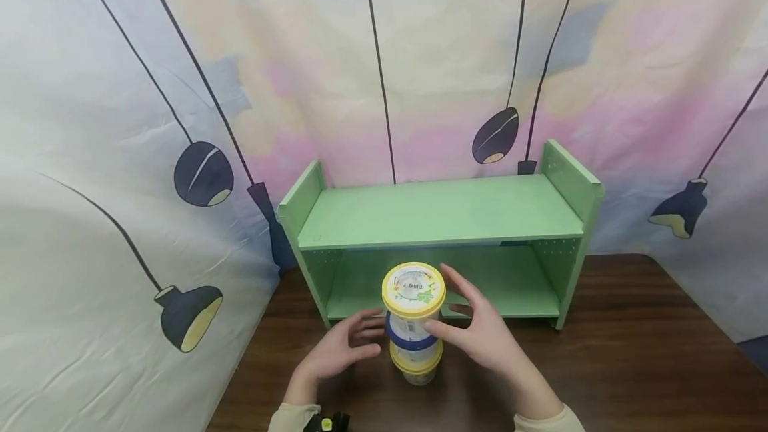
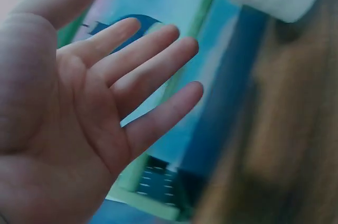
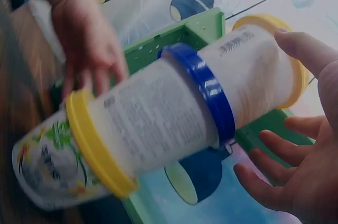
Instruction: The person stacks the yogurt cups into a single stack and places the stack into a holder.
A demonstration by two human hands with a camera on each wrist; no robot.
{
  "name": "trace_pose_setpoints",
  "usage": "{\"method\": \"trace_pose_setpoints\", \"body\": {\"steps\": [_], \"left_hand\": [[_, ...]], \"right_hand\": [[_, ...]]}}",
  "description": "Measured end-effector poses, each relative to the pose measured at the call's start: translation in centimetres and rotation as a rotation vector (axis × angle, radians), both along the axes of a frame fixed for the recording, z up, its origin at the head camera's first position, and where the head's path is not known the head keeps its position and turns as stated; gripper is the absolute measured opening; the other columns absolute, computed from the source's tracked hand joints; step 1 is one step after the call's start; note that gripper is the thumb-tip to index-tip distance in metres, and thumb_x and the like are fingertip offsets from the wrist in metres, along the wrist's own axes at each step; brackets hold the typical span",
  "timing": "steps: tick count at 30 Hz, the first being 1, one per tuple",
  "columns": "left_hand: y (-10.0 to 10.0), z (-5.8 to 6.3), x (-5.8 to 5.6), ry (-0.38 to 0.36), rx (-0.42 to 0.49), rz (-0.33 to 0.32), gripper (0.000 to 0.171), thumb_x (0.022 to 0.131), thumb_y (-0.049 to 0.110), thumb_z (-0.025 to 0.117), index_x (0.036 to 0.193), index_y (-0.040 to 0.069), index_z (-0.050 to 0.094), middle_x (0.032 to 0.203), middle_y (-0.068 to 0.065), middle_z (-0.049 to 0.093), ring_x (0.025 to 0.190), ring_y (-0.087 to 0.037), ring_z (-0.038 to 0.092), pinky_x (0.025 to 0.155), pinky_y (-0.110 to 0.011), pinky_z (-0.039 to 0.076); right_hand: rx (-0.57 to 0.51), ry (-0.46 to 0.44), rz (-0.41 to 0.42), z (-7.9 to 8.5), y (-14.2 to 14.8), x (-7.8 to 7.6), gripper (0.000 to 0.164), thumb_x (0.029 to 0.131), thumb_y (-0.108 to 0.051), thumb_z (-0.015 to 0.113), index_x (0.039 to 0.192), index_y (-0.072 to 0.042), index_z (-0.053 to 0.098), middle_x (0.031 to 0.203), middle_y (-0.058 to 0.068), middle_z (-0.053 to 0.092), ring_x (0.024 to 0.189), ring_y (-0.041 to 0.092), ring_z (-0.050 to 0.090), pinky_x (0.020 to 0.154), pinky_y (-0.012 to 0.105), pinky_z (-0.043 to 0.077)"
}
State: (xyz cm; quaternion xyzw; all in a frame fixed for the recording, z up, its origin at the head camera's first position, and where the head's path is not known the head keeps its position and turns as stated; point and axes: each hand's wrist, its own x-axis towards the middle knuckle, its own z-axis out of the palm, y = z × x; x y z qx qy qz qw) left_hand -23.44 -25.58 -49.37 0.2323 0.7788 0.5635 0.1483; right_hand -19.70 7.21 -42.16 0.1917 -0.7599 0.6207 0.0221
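Three white tubs stand in an upright stack on the table. The top tub [image 1: 414,291] has a yellow lid with a printed label, the middle tub [image 3: 153,115] a blue lid, and the bottom tub [image 3: 50,163] another yellow lid. My left hand [image 1: 339,351] is beside the stack on the left, fingers spread and nothing in the palm, as the left wrist view shows. To the right of the top tub is my right hand [image 1: 483,329], fingers extended and apart from it. Its thumb overlaps the tub; whether it touches is unclear.
Behind the stack stands a green two-tier shelf [image 1: 441,212] on the dark wood table [image 1: 648,352]. A cloth backdrop [image 1: 444,52] printed with hanging lamps surrounds the table. A black wrist strap [image 1: 327,423] shows by the left sleeve.
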Motion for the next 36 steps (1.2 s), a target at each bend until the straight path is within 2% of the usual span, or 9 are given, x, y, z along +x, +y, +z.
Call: {"method": "trace_pose_setpoints", "body": {"steps": [3,6,11,15,19,23,28,33,36], "left_hand": [[-0.6,1.6,0.4,0.129,-0.011,0.089,0.058,0.106,0.013,0.071,0.157,0.002,0.047,0.152,-0.021,0.058,0.134,-0.038,0.062,0.104,-0.038,0.056],[-1.0,3.3,0.9,0.279,0.002,0.216,0.049,0.104,0.014,0.073,0.15,0.006,0.056,0.145,-0.018,0.064,0.126,-0.033,0.068,0.101,-0.037,0.058],[-1.5,5.9,1.6,0.533,0.101,0.45,0.035,0.102,0.006,0.073,0.136,0.004,0.066,0.128,-0.013,0.074,0.109,-0.022,0.075,0.086,-0.028,0.06],[-1.7,7.7,2.1,0.641,0.226,0.623,0.03,0.099,-0.003,0.073,0.129,0.001,0.07,0.119,-0.018,0.076,0.103,-0.014,0.075,0.081,-0.021,0.059],[-1.9,9.3,2.3,0.721,0.303,0.76,0.032,0.097,-0.009,0.073,0.129,-0.003,0.068,0.12,-0.027,0.073,0.102,-0.009,0.073,0.083,-0.017,0.057],[-2.2,10.7,1.8,0.776,0.342,0.841,0.041,0.097,-0.007,0.073,0.137,-0.005,0.063,0.13,-0.022,0.069,0.112,-0.015,0.068,0.091,-0.02,0.053],[-2.5,11.7,0.7,0.785,0.299,0.913,0.052,0.098,-0.003,0.075,0.147,0.0,0.056,0.144,-0.012,0.059,0.134,-0.024,0.055,0.105,-0.032,0.047],[-2.8,12.1,-0.7,0.713,0.316,0.93,0.057,0.097,-0.002,0.076,0.15,0.0,0.055,0.144,-0.012,0.06,0.132,-0.026,0.056,0.102,-0.035,0.047],[-2.9,12.3,-1.4,0.673,0.344,0.931,0.055,0.096,-0.002,0.077,0.148,0.001,0.059,0.138,-0.014,0.064,0.125,-0.024,0.06,0.098,-0.033,0.049]], "right_hand": [[0.026,0.022,-0.003,-0.4,0.8,-0.2,0.097,0.088,-0.035,0.091,0.167,-0.029,0.035,0.166,0.005,0.043,0.153,0.03,0.04,0.114,0.058,0.046],[0.057,0.044,-0.013,-1.0,1.7,-0.5,0.095,0.089,-0.035,0.09,0.167,-0.027,0.036,0.166,0.007,0.044,0.152,0.032,0.041,0.112,0.058,0.047],[0.117,0.038,-0.031,-2.2,3.0,-0.7,0.09,0.09,-0.035,0.089,0.165,-0.023,0.04,0.164,0.007,0.048,0.15,0.034,0.044,0.109,0.056,0.05],[0.157,0.022,-0.041,-3.4,3.8,-0.7,0.085,0.091,-0.036,0.089,0.162,-0.021,0.045,0.16,0.009,0.053,0.147,0.034,0.049,0.106,0.053,0.053],[0.183,0.008,-0.036,-4.8,4.1,-0.9,0.08,0.091,-0.039,0.088,0.159,-0.018,0.05,0.152,0.01,0.06,0.141,0.035,0.055,0.1,0.042,0.057],[0.174,-0.037,-0.015,-6.2,4.1,-1.0,0.078,0.091,-0.034,0.089,0.157,-0.013,0.053,0.146,0.013,0.064,0.136,0.036,0.058,0.095,0.035,0.058],[0.15,-0.11,0.016,-7.7,3.9,-0.8,0.073,0.093,-0.029,0.087,0.155,-0.01,0.054,0.145,0.016,0.064,0.135,0.04,0.058,0.094,0.039,0.06],[0.096,-0.163,-0.026,-8.6,3.5,-0.6,0.067,0.093,-0.028,0.087,0.151,-0.01,0.058,0.142,0.015,0.066,0.134,0.04,0.06,0.097,0.051,0.059],[0.085,-0.176,-0.042,-9.0,3.3,-0.5,0.066,0.092,-0.026,0.087,0.149,-0.01,0.06,0.141,0.014,0.067,0.131,0.039,0.061,0.098,0.052,0.058]]}}
